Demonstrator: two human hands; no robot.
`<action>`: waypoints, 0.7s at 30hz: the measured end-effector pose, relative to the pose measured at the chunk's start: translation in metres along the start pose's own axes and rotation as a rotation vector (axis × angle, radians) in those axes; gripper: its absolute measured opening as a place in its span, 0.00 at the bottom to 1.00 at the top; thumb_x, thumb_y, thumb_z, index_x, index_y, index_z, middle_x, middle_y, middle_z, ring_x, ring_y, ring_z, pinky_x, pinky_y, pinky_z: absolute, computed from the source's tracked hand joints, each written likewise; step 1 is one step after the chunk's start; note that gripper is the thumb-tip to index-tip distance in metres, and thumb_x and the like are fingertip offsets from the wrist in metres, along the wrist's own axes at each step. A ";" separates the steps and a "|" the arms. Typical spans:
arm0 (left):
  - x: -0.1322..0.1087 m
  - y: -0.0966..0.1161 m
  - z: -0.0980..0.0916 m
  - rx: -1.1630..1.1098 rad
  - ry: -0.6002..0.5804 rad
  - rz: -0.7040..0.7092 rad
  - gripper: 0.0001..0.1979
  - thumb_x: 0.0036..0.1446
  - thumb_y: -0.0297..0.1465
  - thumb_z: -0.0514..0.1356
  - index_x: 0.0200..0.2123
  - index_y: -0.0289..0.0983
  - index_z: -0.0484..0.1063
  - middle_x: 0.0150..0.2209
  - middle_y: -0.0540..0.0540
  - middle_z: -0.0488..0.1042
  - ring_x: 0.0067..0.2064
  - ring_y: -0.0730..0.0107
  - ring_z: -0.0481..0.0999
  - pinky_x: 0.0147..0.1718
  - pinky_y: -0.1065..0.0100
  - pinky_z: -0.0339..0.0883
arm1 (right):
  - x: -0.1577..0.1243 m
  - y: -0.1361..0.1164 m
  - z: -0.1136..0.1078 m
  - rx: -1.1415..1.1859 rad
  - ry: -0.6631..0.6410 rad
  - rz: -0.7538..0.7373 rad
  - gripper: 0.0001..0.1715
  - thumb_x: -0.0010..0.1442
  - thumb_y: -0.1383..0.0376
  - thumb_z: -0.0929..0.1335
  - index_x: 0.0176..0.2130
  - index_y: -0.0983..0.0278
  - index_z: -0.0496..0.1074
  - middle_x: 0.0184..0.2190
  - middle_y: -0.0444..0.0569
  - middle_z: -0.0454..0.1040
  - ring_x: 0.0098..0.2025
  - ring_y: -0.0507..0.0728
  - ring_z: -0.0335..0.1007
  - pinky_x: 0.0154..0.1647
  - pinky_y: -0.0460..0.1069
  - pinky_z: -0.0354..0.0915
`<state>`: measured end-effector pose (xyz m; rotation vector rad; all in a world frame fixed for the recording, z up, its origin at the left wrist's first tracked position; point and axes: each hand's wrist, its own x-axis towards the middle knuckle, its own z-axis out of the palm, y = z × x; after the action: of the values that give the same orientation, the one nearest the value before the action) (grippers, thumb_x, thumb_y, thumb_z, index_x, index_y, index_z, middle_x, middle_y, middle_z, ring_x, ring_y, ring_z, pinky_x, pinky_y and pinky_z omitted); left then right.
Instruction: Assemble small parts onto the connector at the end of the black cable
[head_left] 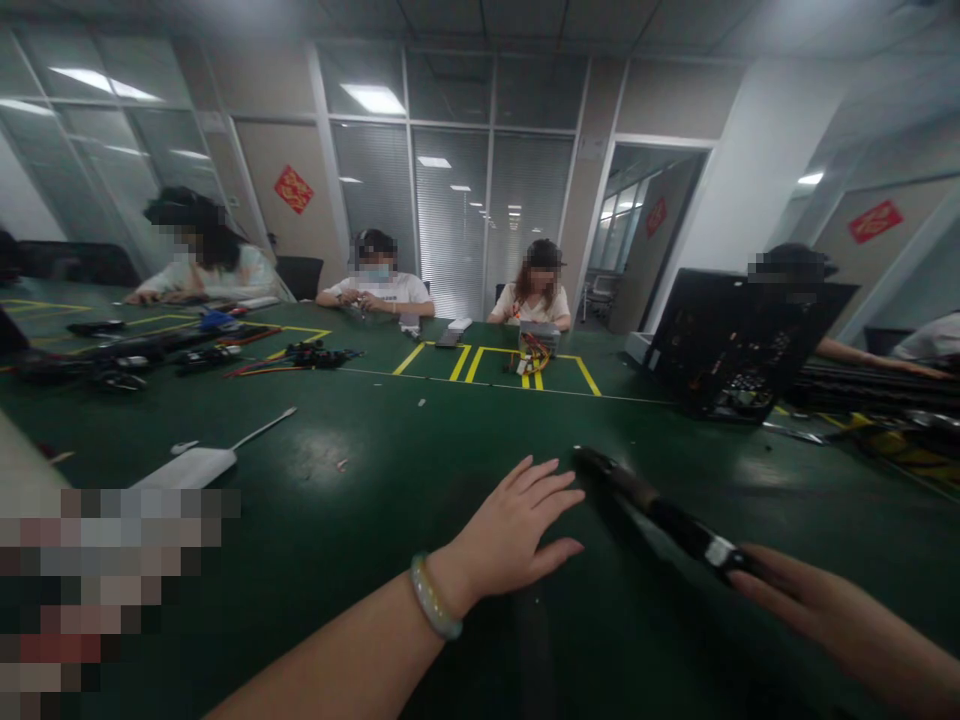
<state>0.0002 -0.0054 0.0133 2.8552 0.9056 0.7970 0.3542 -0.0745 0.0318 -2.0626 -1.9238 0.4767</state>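
Observation:
My left hand [517,525], with a bangle [435,597] on its wrist, is stretched over the green table with its fingers spread and nothing in them. In my right hand [810,590] is the near end of a long, thin black object [675,522] with a white label; its exact kind is not clear. That object slants away to the upper left, its far tip just beyond my left fingertips and apart from them. The fingers of my right hand are closed around it and partly blurred.
A white adapter [191,466] with a short cable lies at the left. Dark cable bundles [307,355] are farther back. A black computer case [742,340] stands at the right. Across the green table [360,600], a person handles a metal box with coloured wires [536,350]; other people sit around it.

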 end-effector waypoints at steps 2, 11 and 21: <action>0.000 0.005 -0.003 0.008 0.018 0.021 0.24 0.63 0.44 0.53 0.60 0.42 0.60 0.62 0.47 0.60 0.66 0.62 0.52 0.65 0.53 0.41 | 0.012 -0.043 0.023 0.126 -0.257 -0.148 0.25 0.61 0.50 0.62 0.52 0.56 0.72 0.50 0.50 0.75 0.50 0.64 0.72 0.50 0.52 0.67; -0.005 -0.006 0.007 0.138 0.032 -0.327 0.16 0.66 0.36 0.47 0.41 0.37 0.73 0.36 0.43 0.77 0.40 0.61 0.76 0.43 0.58 0.66 | 0.062 -0.172 0.075 0.132 -0.459 -0.502 0.17 0.56 0.63 0.69 0.47 0.61 0.72 0.47 0.49 0.75 0.48 0.60 0.70 0.50 0.51 0.63; -0.003 -0.009 0.010 0.180 -0.009 -0.291 0.19 0.66 0.38 0.46 0.31 0.36 0.72 0.30 0.45 0.74 0.33 0.64 0.73 0.36 0.61 0.65 | 0.046 -0.135 0.039 -0.102 -0.208 -0.298 0.21 0.59 0.50 0.65 0.45 0.60 0.74 0.40 0.50 0.75 0.40 0.60 0.72 0.38 0.51 0.64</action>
<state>-0.0018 0.0017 0.0017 2.7688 1.4162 0.7015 0.2184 -0.0192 0.0511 -1.7977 -2.3727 0.5503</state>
